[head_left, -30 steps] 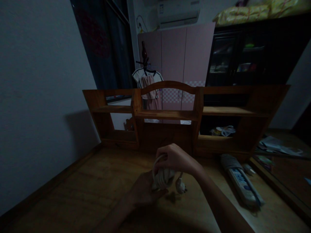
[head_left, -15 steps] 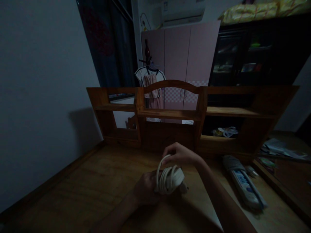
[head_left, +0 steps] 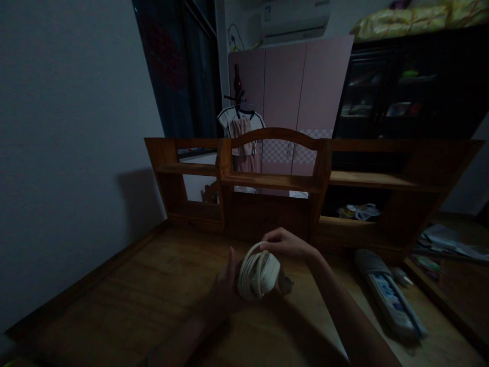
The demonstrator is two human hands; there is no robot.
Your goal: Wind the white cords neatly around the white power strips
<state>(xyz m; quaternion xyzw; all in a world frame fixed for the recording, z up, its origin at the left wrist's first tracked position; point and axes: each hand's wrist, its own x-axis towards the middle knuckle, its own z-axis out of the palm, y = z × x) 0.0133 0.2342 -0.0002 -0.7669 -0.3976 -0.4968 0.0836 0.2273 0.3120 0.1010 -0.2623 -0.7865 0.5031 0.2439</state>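
A white power strip (head_left: 272,271) is held above the wooden desktop, several loops of its white cord (head_left: 250,278) wound around it. My left hand (head_left: 226,285) grips the wound bundle from the left, thumb pointing up; its other fingers are mostly hidden behind the coils. Above the bundle, my right hand (head_left: 284,241) pinches a strand of the cord between thumb and fingertips, and that strand arcs over the top of the coils. A small pale piece (head_left: 286,285), too dark to make out, shows at the right end of the strip.
A wooden shelf unit (head_left: 271,179) stands along the back of the desktop (head_left: 153,285). At the right lies a long grey pouch (head_left: 389,295) with a small whitish object (head_left: 402,277) beside it. The wall (head_left: 76,153) borders the left side.
My right hand has drawn the cord strand over the bundle, and the loops now lie more evenly. My left thumb has lifted upright. The whole view has shifted slightly.
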